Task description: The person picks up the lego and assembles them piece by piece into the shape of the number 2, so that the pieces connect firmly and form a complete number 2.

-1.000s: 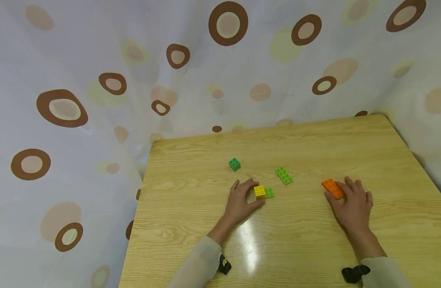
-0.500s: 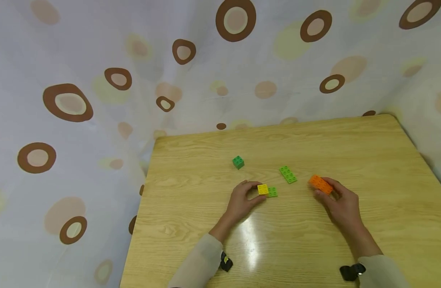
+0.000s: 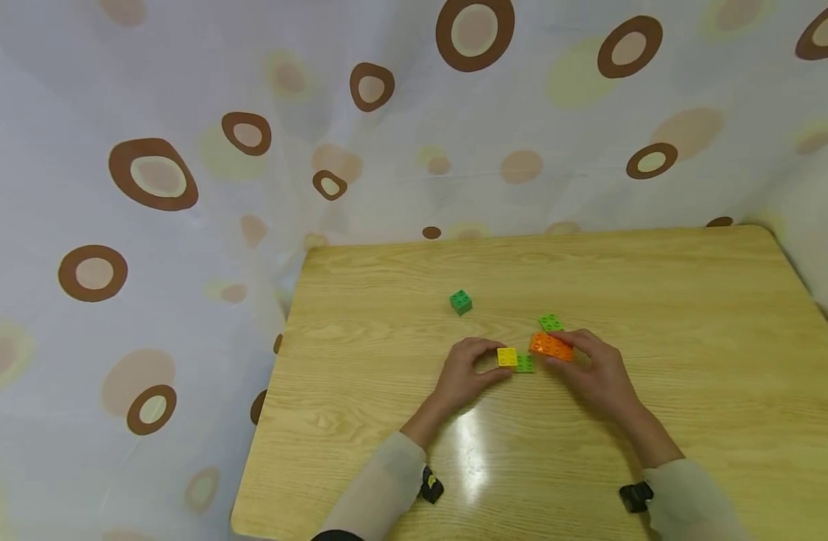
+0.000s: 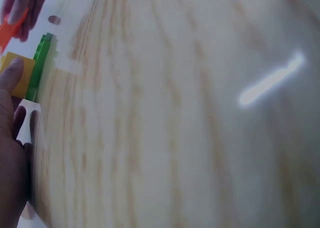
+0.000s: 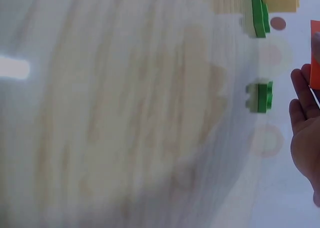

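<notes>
Your left hand point(image 3: 463, 373) pinches the yellow brick point(image 3: 506, 356) sitting on a green plate point(image 3: 525, 364). Your right hand point(image 3: 593, 372) grips the orange brick point(image 3: 551, 346), fingers curled around it, just beside the yellow one.

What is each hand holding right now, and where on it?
The left hand pinches the yellow block by its sides, on the green plate. The right hand grips the orange brick at its right end.

Flat green plate point(image 3: 551, 323) half hidden behind orange brick point(image 3: 551, 346) (right wrist view blurred).
</notes>
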The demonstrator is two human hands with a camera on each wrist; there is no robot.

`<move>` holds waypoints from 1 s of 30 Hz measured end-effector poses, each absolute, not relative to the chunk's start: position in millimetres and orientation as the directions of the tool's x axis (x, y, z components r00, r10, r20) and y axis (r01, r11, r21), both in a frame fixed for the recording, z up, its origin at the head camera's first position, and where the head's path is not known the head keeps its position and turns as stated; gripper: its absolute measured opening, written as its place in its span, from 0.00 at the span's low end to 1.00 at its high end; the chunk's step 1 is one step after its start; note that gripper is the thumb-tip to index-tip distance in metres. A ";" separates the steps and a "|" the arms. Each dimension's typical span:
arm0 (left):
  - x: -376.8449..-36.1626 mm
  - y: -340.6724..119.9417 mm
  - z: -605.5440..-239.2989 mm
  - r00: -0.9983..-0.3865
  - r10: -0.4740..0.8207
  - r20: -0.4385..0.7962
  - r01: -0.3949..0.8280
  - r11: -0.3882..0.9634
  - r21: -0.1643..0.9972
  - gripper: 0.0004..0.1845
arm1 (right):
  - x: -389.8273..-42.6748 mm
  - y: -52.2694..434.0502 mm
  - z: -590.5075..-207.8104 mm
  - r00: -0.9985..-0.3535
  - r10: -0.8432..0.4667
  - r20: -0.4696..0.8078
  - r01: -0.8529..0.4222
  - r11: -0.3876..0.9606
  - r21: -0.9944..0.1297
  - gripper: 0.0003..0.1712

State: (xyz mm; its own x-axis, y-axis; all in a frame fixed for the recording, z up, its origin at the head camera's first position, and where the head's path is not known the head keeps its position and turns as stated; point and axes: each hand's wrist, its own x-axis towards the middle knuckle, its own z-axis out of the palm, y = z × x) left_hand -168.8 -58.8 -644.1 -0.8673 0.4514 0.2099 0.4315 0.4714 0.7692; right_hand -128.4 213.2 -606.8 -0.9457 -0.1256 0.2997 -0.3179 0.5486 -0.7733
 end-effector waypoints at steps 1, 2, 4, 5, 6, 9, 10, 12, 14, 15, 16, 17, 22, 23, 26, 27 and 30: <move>-169.0 -58.4 -644.6 -0.868 0.452 0.206 0.429 0.474 0.769 0.24 | -129.3 209.7 -605.9 -0.940 -0.146 0.309 -0.338 0.543 -0.769 0.27; -169.2 -58.1 -645.0 -0.868 0.452 0.204 0.428 0.477 0.768 0.24 | -130.2 206.3 -605.2 -0.934 -0.166 0.317 -0.355 0.540 -0.763 0.27; -169.2 -57.6 -645.4 -0.870 0.453 0.195 0.423 0.483 0.766 0.23 | -132.3 200.0 -603.9 -0.915 -0.214 0.343 -0.403 0.519 -0.753 0.27; -169.1 -57.4 -645.4 -0.871 0.453 0.191 0.421 0.486 0.766 0.23 | -133.4 197.2 -603.3 -0.908 -0.233 0.349 -0.420 0.510 -0.751 0.27; -168.9 -57.1 -645.0 -0.872 0.453 0.185 0.416 0.485 0.769 0.24 | -134.6 194.7 -602.9 -0.900 -0.253 0.356 -0.437 0.502 -0.747 0.26; -168.6 -56.5 -643.8 -0.871 0.456 0.182 0.416 0.489 0.767 0.24 | -137.4 188.6 -602.4 -0.881 -0.301 0.365 -0.472 0.502 -0.725 0.25; -168.5 -56.3 -643.4 -0.870 0.457 0.185 0.420 0.492 0.763 0.24 | -138.0 186.9 -602.3 -0.879 -0.312 0.362 -0.475 0.504 -0.721 0.25; -168.1 -55.9 -642.2 -0.870 0.455 0.189 0.423 0.491 0.762 0.24 | -139.2 184.3 -602.8 -0.872 -0.332 0.359 -0.486 0.515 -0.705 0.24; -167.5 -55.8 -641.0 -0.871 0.453 0.188 0.421 0.493 0.762 0.24 | -140.0 182.5 -603.4 -0.869 -0.346 0.353 -0.491 0.519 -0.699 0.24; -167.3 -55.8 -640.6 -0.873 0.451 0.186 0.417 0.494 0.763 0.24 | -140.6 181.9 -603.7 -0.866 -0.352 0.355 -0.496 0.521 -0.695 0.24; -167.2 -55.9 -640.2 -0.875 0.449 0.183 0.413 0.494 0.765 0.24 | -140.8 181.2 -603.7 -0.865 -0.356 0.353 -0.497 0.523 -0.692 0.24; -167.2 -55.9 -639.9 -0.876 0.448 0.179 0.410 0.493 0.768 0.24 | -141.1 180.7 -603.6 -0.864 -0.359 0.353 -0.499 0.525 -0.689 0.24; -167.7 -56.9 -640.1 -0.878 0.448 0.169 0.402 0.498 0.768 0.23 | -141.9 179.5 -601.4 -0.860 -0.377 0.343 -0.503 0.519 -0.691 0.25; -167.7 -57.2 -640.3 -0.878 0.448 0.171 0.403 0.495 0.770 0.23 | -142.2 179.3 -600.7 -0.859 -0.381 0.342 -0.504 0.517 -0.692 0.25; -167.8 -58.0 -640.8 -0.875 0.447 0.183 0.411 0.490 0.768 0.22 | -143.7 178.6 -599.0 -0.848 -0.398 0.349 -0.521 0.513 -0.682 0.24; -167.9 -58.3 -640.8 -0.875 0.445 0.188 0.413 0.488 0.769 0.22 | -144.5 178.2 -598.3 -0.843 -0.405 0.355 -0.531 0.515 -0.673 0.24; -168.6 -59.3 -641.2 -0.875 0.440 0.203 0.420 0.481 0.770 0.22 | -147.3 176.2 -594.9 -0.822 -0.432 0.370 -0.563 0.525 -0.639 0.22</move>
State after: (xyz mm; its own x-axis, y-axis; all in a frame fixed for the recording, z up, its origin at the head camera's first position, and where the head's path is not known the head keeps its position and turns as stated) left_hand -168.6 -59.3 -641.2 -0.8748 0.4401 0.2026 0.4201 0.4807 0.7697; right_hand -147.3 176.2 -594.9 -0.8224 -0.4325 0.3697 -0.5630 0.5247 -0.6386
